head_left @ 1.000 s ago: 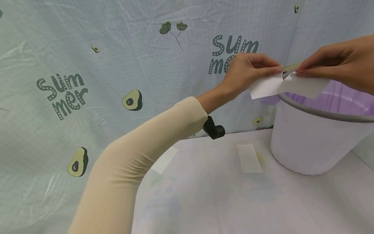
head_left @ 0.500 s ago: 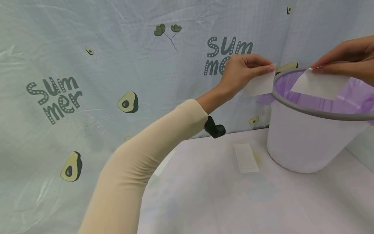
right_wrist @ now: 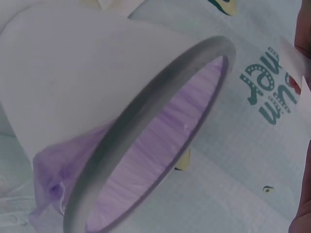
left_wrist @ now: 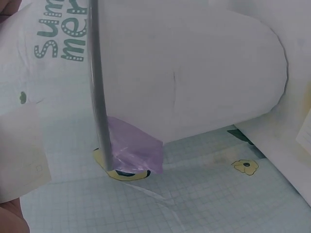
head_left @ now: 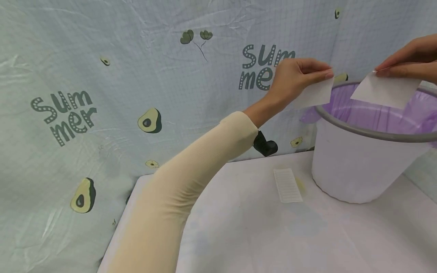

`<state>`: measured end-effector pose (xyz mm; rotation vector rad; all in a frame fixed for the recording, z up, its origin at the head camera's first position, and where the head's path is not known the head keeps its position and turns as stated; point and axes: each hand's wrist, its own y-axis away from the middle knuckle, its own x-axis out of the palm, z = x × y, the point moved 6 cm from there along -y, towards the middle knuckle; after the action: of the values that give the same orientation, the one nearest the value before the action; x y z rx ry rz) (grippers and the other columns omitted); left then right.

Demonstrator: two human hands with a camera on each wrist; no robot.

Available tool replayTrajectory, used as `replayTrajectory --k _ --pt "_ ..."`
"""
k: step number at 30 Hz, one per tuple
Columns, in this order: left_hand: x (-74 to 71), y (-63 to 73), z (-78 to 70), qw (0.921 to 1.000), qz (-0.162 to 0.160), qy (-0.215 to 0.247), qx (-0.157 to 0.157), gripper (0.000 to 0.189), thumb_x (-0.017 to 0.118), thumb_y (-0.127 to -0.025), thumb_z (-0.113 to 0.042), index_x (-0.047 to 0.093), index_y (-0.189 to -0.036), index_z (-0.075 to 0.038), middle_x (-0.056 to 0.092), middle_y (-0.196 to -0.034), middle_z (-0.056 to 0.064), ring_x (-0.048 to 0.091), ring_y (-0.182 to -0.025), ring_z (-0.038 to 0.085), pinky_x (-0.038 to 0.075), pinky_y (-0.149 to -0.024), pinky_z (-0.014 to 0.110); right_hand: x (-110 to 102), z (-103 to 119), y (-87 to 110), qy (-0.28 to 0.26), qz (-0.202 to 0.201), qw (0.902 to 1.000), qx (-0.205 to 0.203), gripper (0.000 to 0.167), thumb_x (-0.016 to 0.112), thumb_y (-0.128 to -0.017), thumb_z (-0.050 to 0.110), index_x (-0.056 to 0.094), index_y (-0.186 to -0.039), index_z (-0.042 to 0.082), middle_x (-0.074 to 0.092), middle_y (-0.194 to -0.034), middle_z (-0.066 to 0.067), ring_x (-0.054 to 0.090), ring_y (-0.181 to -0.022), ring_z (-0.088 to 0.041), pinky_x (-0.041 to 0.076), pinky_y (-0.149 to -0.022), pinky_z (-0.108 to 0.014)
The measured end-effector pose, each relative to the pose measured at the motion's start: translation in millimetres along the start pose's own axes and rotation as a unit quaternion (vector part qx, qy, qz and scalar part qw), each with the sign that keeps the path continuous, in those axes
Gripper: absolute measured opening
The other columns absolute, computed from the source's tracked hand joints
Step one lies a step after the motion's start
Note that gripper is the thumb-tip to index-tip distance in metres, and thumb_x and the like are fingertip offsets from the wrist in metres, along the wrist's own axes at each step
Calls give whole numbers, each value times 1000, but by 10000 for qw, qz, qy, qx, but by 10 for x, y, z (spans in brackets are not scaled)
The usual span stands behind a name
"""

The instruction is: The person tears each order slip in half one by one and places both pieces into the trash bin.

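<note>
Over the near left rim of a white bin, my left hand point(head_left: 296, 77) pinches a piece of white paper point(head_left: 315, 93) between thumb and fingers. My right hand point(head_left: 414, 58) pinches a second piece of white paper point(head_left: 385, 90), which hangs above the bin's opening. The two pieces are apart, with a gap between them. In the left wrist view one piece of paper point(left_wrist: 24, 158) shows at the left edge, with faint marks on it. The white bin point(head_left: 358, 167) has a grey rim and a purple bag liner point(head_left: 362, 112) inside. Part of the right hand lies outside the head view.
A small slip of lined paper point(head_left: 288, 185) lies on the white-covered table point(head_left: 259, 231), left of the bin. A patterned curtain point(head_left: 116, 83) hangs behind. A black wrist device point(head_left: 266, 147) sticks out below the left sleeve point(head_left: 191, 174).
The paper, still joined between both hands a second ago, is now two separate pieces. My right hand has moved right and up; lately my left hand has shifted slightly right.
</note>
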<state>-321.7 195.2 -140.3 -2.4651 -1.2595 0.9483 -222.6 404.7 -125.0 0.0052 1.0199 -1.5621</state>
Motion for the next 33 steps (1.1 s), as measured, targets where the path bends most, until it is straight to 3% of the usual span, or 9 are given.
replayTrajectory --k 5,11,14,17,19,21,23,26,33 --pt "111 -130 -86 9994 117 -317 -28 23 77 -92 -20 79 -113 -11 78 -102 -8 68 -84 3 52 -68 18 -89 -95 -120 673 245 9972 225 51 60 -100 -4 72 -95 46 64 -83 35 61 -61 10 45 -49 -7" --pt "239 -346 -186 9968 148 -766 -181 24 78 -92 -27 79 -114 -18 76 -103 -14 65 -87 -5 48 -71 10 -190 -217 -325 934 859 9903 575 44 61 -96 -12 78 -92 28 71 -80 21 65 -56 -6 50 -46 -18" --pt "320 -448 -223 9948 160 -982 -219 24 78 -92 -29 80 -113 -20 76 -102 -15 64 -89 -8 45 -72 6 -220 -268 -430 1866 1345 9702 758 32 63 -95 -10 78 -95 18 71 -78 20 67 -58 -8 52 -49 -20" --pt "412 -534 -254 9920 157 -1229 -234 23 77 -92 -32 80 -112 -21 75 -102 -16 63 -90 -9 43 -72 4 -237 -306 -524 2931 1858 9338 864 16 67 -96 -2 76 -107 5 72 -80 16 66 -60 -8 53 -52 -22" --pt "463 -583 -268 9892 124 -1434 -292 22 77 -93 -33 80 -112 -23 74 -102 -17 62 -90 -10 41 -73 2 -251 -335 -584 3410 2242 9083 921 19 69 -97 4 73 -115 -1 73 -84 13 66 -62 -7 54 -54 -24" --pt "501 -626 -278 9864 73 -1591 -416 22 76 -93 -34 79 -113 -25 74 -102 -19 61 -91 -12 40 -75 2 -275 -368 -650 3564 2548 8945 895 24 71 -96 9 72 -118 -2 74 -88 11 65 -64 -8 54 -56 -24" --pt "524 -665 -287 9840 35 -1706 -507 22 75 -95 -33 79 -115 -26 73 -103 -19 61 -92 -12 39 -76 2 -308 -412 -716 3549 2787 8879 892 22 72 -96 11 74 -116 2 74 -89 14 65 -67 -8 54 -58 -25" --pt "544 -715 -293 9813 -18 -1818 -623 22 72 -97 -32 78 -118 -28 73 -105 -19 60 -95 -12 38 -79 2 -365 -500 -791 3373 2882 8895 1090 18 72 -96 16 76 -112 8 71 -91 23 65 -70 -10 54 -60 -25" --pt "527 -822 -192 9746 -171 -2069 -838 21 69 -99 -31 78 -118 -30 71 -108 -20 58 -96 -11 38 -78 2 -299 -643 -870 3397 2938 8792 1591 35 67 -101 20 68 -124 -6 74 -101 -8 62 -69 -14 53 -59 -30"
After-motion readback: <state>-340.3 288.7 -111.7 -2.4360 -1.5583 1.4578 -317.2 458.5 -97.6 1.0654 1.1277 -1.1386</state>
